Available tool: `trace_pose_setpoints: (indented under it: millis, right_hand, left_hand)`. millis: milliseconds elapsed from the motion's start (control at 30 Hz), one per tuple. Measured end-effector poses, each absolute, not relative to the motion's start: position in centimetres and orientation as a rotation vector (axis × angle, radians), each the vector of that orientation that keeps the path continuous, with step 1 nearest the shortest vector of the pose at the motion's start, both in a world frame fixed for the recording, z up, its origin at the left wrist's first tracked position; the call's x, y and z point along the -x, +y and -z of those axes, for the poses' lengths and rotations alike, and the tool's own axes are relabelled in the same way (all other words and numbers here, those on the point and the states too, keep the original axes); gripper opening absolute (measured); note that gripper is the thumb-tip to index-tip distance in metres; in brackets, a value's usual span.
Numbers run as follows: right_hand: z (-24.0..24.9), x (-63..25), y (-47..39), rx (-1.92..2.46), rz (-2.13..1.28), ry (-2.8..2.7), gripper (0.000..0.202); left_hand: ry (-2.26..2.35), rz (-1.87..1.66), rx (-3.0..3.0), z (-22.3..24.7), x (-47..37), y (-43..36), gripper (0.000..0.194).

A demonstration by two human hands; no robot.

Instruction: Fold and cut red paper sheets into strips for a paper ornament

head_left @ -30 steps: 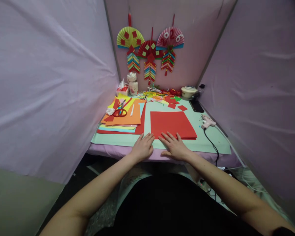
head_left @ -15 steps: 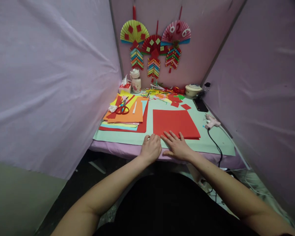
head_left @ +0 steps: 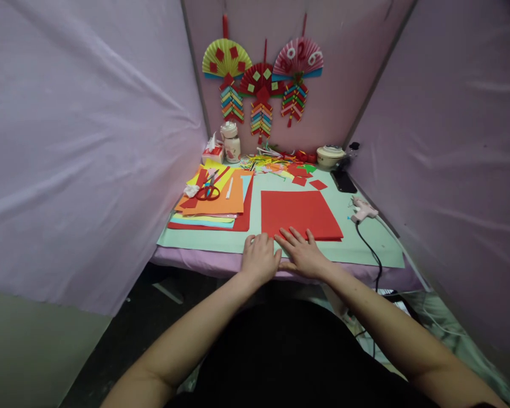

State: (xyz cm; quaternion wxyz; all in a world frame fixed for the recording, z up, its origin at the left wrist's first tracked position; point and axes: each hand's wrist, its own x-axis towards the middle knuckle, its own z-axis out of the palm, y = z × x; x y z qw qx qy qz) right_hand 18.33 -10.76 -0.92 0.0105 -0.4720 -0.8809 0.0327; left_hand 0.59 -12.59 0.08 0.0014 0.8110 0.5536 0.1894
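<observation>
A folded sheet of red paper (head_left: 300, 212) lies on the pale green table cover, its fold along the near edge. On that near edge rests my right hand (head_left: 304, 254), fingers spread flat and holding nothing. My left hand (head_left: 260, 258) is at the sheet's near left corner, fingertips bent down onto the surface and thumb apart toward my right hand. Nothing shows in its fingers, though their undersides are hidden. The two hands are almost touching.
Left of the red sheet is a stack of coloured paper (head_left: 212, 221) with red-handled scissors (head_left: 207, 193) and a white pen (head_left: 229, 188) on top. Paper scraps (head_left: 276, 165) and a lidded bowl (head_left: 330, 157) stand behind. A corded glue gun (head_left: 363, 209) and a phone (head_left: 343, 182) lie right.
My left hand has loosened from a tighter curl, its thumb now extended toward my right hand. The right hand stays on the paper's edge. The whole view has shifted slightly.
</observation>
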Motion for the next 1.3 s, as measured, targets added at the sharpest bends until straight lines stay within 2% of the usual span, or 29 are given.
trace_pose_setpoints:
  millis: [100, 200, 300, 433, 567, 833, 1300]
  right_hand:
    - [1.0, -18.5, -10.6, 1.454, -0.101, -2.766, 0.085]
    - [1.2, -18.5, -10.4, 1.435, -0.107, -2.759, 0.083]
    - [1.1, -18.5, -10.3, 1.425, -0.137, -2.730, 0.083]
    - [0.4, -19.4, -10.4, 1.369, -0.164, -2.741, 0.093]
    - [-0.5, -21.6, -10.4, 1.471, -0.018, -2.630, 0.102]
    - [0.3, -24.2, -10.6, 1.771, -0.038, -2.572, 0.092]
    - [1.0, -24.6, -10.6, 1.757, -0.114, -2.552, 0.091]
  left_hand:
    - [1.552, -0.725, -2.586, -1.3, -1.3, -9.8, 0.052]
    - [1.374, -0.527, -2.611, -0.6, -1.8, -7.6, 0.072]
    - [1.374, -0.355, -2.601, 0.8, -1.9, -6.8, 0.082]
    - [1.402, -0.320, -2.642, 1.5, -1.9, -6.9, 0.085]
    - [1.393, -0.303, -2.695, 1.5, -1.9, -6.9, 0.091]
    - [1.376, -0.264, -2.684, 1.0, -2.0, -7.1, 0.087]
    - [1.388, -0.207, -2.696, 0.8, -2.2, -7.0, 0.090]
